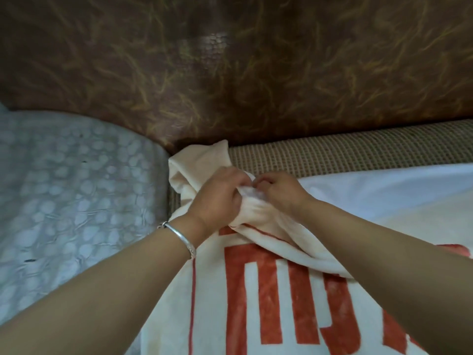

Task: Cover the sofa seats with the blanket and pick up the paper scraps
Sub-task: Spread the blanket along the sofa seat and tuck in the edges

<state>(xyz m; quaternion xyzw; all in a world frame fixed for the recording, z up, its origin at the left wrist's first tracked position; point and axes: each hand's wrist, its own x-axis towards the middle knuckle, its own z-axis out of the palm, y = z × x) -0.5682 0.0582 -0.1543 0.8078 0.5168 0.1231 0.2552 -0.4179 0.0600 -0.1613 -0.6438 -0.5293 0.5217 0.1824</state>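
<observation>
Blanket [268, 290], cream, red print: lay near and right, bunched far left by backrest [230, 73]. Left hand [217, 196], right hand [281, 190]: curled side by side, pinched same bunched fold. Advised: pull far and right, flattening over bare woven seat [345, 152].
</observation>
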